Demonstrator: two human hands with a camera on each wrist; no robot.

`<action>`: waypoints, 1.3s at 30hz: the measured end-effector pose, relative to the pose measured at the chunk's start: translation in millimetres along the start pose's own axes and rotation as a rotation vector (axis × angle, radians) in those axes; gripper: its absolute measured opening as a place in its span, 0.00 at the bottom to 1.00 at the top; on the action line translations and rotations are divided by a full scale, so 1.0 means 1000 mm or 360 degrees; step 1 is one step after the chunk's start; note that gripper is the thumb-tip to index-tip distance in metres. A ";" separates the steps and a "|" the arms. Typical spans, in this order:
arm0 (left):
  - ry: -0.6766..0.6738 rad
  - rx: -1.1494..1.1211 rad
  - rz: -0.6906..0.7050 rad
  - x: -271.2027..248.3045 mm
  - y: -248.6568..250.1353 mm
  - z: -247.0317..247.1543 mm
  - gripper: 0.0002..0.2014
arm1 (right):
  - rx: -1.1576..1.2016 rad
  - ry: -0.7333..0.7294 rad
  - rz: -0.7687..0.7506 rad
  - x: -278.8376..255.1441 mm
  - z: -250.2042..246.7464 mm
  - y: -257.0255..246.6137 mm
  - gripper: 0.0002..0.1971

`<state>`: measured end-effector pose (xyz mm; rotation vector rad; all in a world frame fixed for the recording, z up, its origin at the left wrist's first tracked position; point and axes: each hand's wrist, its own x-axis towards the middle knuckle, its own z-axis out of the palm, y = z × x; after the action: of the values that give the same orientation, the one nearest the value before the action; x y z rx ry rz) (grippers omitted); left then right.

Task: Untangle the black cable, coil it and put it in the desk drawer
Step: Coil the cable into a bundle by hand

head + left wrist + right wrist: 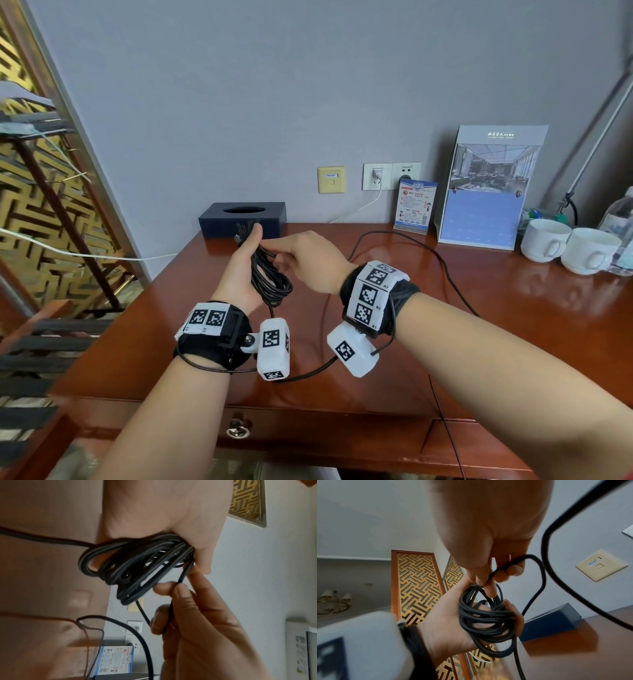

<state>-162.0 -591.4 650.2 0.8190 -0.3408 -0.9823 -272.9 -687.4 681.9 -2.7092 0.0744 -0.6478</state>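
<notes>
Coiling is partway: left hand grips the coil, right hand pinches the cable's loose length; the drawer looks closed.

Near desk edge: the drawer with its ring pull sits shut under the desk, just below both forearms.
Middle of desk: a loose run of the black cable arcs from the hands to the far right and back toward the near edge, crossing the bare wood.
Far left: the dark tissue box stands against the wall, just beyond the left hand.
Far right: a small card stand, a large brochure stand and two white cups line the wall.
Right edge: a bottle, partly cut off, probably plastic.
Left of desk: a lattice screen stands close.
</notes>
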 end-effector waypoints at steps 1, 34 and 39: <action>-0.0001 -0.0022 -0.0034 -0.001 0.001 0.001 0.31 | 0.0006 0.0017 -0.0014 0.001 0.001 0.001 0.26; 0.0871 -0.0201 0.0571 0.012 0.064 -0.042 0.11 | 0.0035 -0.0242 0.0165 -0.007 -0.034 0.040 0.16; 0.0917 -0.0144 0.0633 0.015 0.073 -0.070 0.22 | 0.0256 -0.0246 0.0305 -0.019 -0.038 0.056 0.13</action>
<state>-68.6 -551.2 656.8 0.8713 0.0419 -0.3613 -304.9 -750.2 686.3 -2.5470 0.2299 -0.3705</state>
